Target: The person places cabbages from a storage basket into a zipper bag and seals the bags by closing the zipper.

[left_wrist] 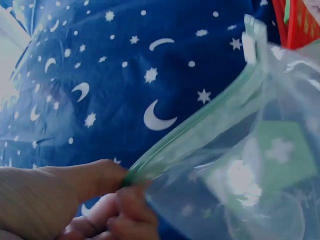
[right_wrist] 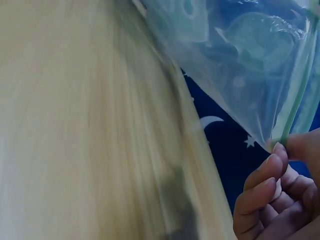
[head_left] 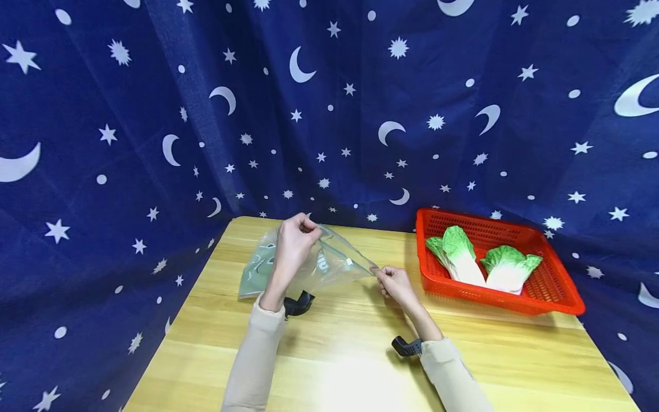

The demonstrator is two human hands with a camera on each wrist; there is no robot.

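A clear zip bag with a green seal strip and pale green printed patches hangs slanted between both hands, over the table's far left part. At its upper edge my left hand pinches the strip between thumb and fingers. My right hand pinches the strip's other end, at the bag's corner. A small white slider sits on the strip, towards the right hand's end. In the right wrist view, thumb and index finger hold the corner of the bag, while the other fingers curl below.
A red slotted basket stands at the table's back right. Inside lie two leafy cabbage pieces, one on the left and one on the right. A blue curtain with moons and stars closes off the back of the wooden table.
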